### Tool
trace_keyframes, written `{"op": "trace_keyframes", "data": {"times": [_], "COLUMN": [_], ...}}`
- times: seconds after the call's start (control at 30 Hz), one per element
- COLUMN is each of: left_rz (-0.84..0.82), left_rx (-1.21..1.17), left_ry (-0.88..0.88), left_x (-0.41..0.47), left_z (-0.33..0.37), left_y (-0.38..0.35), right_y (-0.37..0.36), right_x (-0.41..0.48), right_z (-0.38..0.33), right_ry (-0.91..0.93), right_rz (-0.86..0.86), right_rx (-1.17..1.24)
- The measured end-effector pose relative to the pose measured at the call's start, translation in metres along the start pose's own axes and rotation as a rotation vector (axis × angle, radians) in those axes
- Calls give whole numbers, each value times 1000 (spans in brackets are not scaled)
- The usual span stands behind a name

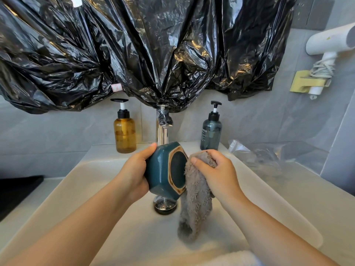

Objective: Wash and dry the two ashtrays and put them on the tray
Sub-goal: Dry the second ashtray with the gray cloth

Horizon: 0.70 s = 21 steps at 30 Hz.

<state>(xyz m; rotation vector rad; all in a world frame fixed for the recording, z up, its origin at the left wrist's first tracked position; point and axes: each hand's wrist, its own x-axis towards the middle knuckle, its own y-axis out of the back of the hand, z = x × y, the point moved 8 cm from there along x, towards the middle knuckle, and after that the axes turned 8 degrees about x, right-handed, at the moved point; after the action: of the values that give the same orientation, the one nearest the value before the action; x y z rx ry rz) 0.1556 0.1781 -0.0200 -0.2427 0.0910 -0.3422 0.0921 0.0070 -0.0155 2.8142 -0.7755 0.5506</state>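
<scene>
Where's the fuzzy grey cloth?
In the head view, the cloth is mid-frame, gripped by the right hand, beside the ashtray and hanging down into the sink.

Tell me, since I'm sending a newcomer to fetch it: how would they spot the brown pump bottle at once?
Find the white sink, then the chrome tap at its back edge, flanked by two pump bottles. The brown pump bottle stands left of the tap. It is see-through amber with a flat black pump head; the dark blue-grey bottle on the right has lettering.
</scene>
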Motion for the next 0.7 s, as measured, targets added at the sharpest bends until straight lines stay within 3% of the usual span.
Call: {"op": "trace_keyframes", "data": {"times": [0.13, 0.3, 0.53, 0.7], "left_rz": [25, -5, 31, 147], "left_rx": [50, 97, 246, 181], "left_ry": [3, 3, -8, -37], "left_x": [0, 1, 7, 9], "left_z": [-3, -7, -12, -6], "left_y": [1, -4, -5, 10], "right_y": [24, -6, -8, -33], "right_x": [3, 5, 4, -10], "right_z": [6, 24, 10, -10], "right_ry": [-74, -219, -66, 9], "right_rz": [228, -1, -11, -264], "right_rx": [132, 196, 189, 186]}}
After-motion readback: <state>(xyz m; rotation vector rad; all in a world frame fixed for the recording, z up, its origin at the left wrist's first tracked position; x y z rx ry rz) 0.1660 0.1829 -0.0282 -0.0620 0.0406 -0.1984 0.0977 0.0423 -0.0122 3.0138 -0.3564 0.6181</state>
